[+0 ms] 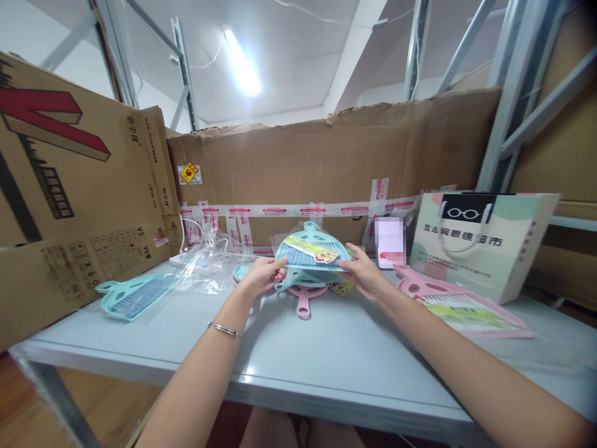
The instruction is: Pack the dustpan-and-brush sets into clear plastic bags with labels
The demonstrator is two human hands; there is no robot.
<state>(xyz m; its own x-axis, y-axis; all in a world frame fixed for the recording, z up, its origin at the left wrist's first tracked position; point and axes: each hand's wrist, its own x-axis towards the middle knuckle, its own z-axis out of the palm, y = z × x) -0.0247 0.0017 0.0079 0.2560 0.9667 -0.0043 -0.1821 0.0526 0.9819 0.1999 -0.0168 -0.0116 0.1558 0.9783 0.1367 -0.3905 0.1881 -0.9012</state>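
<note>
Closest to the camera, I note bare forearms [448, 345] over the table [354, 361], left hand [262, 274] and right hand [366, 274] each pinching one front corner of a blue dustpan set [319, 235] above a pink dustpan [304, 305], apparently light, stiff, slick-surfaced, best held by its rim.

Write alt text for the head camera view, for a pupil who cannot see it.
A person's left hand and right hand hold a light-blue dustpan set by its sides, over other blue and pink dustpans on a pale table. A lone blue dustpan lies at picture left, pink dustpans at right before a paper bag; a cardboard box stands behind.
</note>
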